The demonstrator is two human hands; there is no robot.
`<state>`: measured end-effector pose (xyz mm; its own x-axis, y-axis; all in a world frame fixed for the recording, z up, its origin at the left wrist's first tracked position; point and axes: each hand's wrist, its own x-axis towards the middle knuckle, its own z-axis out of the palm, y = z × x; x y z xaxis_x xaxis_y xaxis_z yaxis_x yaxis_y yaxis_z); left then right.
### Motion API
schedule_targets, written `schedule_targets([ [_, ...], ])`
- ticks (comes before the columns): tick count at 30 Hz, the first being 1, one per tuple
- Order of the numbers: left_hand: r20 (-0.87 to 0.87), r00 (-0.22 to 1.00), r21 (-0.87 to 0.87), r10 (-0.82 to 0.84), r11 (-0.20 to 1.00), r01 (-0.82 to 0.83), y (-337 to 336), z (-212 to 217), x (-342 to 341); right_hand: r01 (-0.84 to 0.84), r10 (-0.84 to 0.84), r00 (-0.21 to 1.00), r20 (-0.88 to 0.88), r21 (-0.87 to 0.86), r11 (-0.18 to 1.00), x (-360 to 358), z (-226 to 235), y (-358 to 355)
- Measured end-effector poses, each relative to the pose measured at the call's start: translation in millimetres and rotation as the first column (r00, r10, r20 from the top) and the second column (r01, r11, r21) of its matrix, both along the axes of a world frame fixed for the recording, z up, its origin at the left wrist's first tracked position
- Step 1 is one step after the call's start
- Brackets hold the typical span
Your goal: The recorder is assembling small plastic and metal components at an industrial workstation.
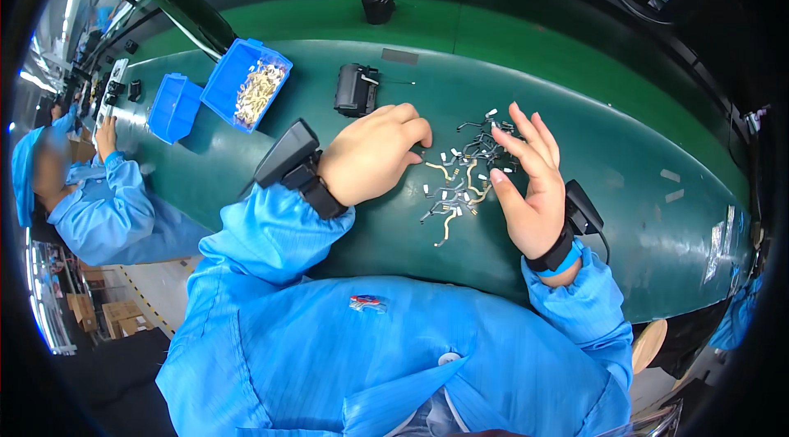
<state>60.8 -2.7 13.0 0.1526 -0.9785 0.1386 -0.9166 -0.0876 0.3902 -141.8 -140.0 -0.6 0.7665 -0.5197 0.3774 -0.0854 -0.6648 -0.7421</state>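
Note:
A loose pile of short cables with white plug ends, some black and some cream (469,175), lies on the green table between my hands. At the pile's left edge, my left hand (374,154) is loosely curled, its thumb and index fingertips slightly apart and nothing visible between them. Over the pile's right side, my right hand (532,182) has its fingers stretched and spread, hiding some of the cables. Both wrists wear dark straps with black devices.
Beyond my left hand is a black box-shaped device (357,90). Farther left, one blue bin (220,84) holds many small cream pieces beside another blue bin (174,108). A black cup-like container (378,6) stands at the far side. Another person (107,203) works at the left.

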Motion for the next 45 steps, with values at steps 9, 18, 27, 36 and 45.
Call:
schedule_targets([
  [9, -0.160, 0.976, -0.149, -0.149, 0.981, 0.126, 6.3, -6.7, 1.5, -0.096, 0.096, 0.995, 0.000, -0.034, 0.995, 6.8, -1.2, -0.9],
  [18, -0.013, 0.978, -0.298, -0.207, 0.935, 0.194, -10.1, -36.5, -19.1, -0.090, 0.088, 0.996, 0.025, 0.108, 0.990, -2.1, -1.6, 11.2],
  [27, -0.039, 0.951, -0.265, -0.307, 0.921, 0.287, -5.8, -32.3, -7.4, -0.129, 0.130, 0.991, 0.009, -0.078, 0.989, 1.0, 6.7, 16.6],
  [36, -0.076, 0.975, -0.455, -0.209, 0.877, 0.152, 7.8, 16.8, -30.4, -0.226, 0.197, 0.922, 0.332, 0.051, 0.973, 7.0, -11.0, 18.7],
  [45, -0.128, 0.936, -0.441, -0.328, 0.864, 0.243, 7.6, 20.1, -40.2, -0.227, 0.184, 0.934, 0.306, 0.110, 0.968, 0.7, -4.5, 22.6],
])
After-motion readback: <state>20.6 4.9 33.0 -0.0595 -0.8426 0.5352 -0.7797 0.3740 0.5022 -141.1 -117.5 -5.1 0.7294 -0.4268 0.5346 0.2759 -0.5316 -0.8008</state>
